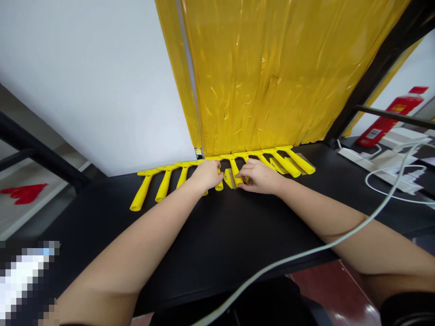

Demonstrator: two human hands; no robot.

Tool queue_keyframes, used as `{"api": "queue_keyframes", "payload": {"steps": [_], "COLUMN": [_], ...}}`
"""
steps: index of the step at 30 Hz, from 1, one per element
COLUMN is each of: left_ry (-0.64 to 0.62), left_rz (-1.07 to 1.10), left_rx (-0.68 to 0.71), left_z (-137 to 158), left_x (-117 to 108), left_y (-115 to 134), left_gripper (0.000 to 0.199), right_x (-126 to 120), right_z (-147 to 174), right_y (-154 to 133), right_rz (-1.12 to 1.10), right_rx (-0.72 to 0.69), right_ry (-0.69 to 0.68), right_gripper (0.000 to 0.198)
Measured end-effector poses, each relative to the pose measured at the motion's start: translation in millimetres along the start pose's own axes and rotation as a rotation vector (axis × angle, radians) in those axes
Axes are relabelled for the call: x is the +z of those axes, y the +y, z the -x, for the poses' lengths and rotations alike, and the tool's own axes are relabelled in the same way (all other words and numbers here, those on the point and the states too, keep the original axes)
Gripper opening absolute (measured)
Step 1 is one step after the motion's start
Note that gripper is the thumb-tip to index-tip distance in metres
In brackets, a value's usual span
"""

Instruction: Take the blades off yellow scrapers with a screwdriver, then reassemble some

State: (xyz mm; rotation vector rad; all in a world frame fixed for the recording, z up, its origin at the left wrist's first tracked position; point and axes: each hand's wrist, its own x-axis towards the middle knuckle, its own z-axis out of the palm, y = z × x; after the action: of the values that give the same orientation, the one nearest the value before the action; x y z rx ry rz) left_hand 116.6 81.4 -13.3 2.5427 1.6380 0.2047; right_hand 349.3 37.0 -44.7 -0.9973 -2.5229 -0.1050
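Observation:
Along the back of a black tabletop (pixel 238 244) stands a row of several yellow-handled scrapers, their wide heads against the wall and their hollow handles towards me. My left hand (pixel 207 174) has its fingers curled on a scraper handle (pixel 219 184) near the middle and partly hides the ones beside it. Just to its right, my right hand (pixel 260 176) closes its fingertips on another yellow scraper (pixel 235 168). Between the hands a small metal plate with yellow edging (pixel 230 179) shows. At the left end a scraper (pixel 141 194) lies untouched.
Yellow plastic strips (pixel 258 77) hang behind the row, next to a white panel (pixel 102 81). At right are a red bottle (pixel 390 117) and white power strips (pixel 380 170). A white cable (pixel 306 251) crosses in front of my right forearm.

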Motion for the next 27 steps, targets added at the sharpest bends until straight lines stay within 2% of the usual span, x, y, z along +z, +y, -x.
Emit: {"api": "queue_keyframes", "payload": {"steps": [5, 9, 12, 17, 20, 22, 25, 27], "left_ry": [0.058, 0.103, 0.139, 0.164, 0.171, 0.173, 0.167, 0.156], "left_rz": [-0.026, -0.037, -0.049, -0.097, -0.101, -0.092, -0.080, -0.082], "left_rx": [0.028, 0.051, 0.082, 0.187, 0.265, 0.298, 0.334, 0.367], "left_z": [4, 7, 13, 41, 60, 68, 73, 73], "left_x": [6, 2, -7, -17, -13, -8, 0, 3], "left_y": [8, 10, 0, -33, -52, -62, -70, -72], "left_gripper": [0.028, 0.031, 0.032, 0.030, 0.035, 0.041, 0.045, 0.045], "right_x": [0, -1, -4, -12, -14, -17, -31, -46], "right_z": [0, -1, 0, 4, 6, 3, -7, -16], "right_y": [-1, -2, -3, 1, 6, 12, 26, 36], "right_rz": [0.004, 0.017, 0.011, -0.026, -0.090, -0.156, -0.315, -0.377], "right_rx": [-0.005, -0.008, 0.003, 0.035, 0.093, 0.208, 0.449, 0.513], "right_ry": [0.004, 0.005, 0.012, 0.056, 0.177, 0.324, 0.558, 0.609], "right_gripper": [0.018, 0.018, 0.022, 0.026, 0.020, 0.017, 0.030, 0.049]}}
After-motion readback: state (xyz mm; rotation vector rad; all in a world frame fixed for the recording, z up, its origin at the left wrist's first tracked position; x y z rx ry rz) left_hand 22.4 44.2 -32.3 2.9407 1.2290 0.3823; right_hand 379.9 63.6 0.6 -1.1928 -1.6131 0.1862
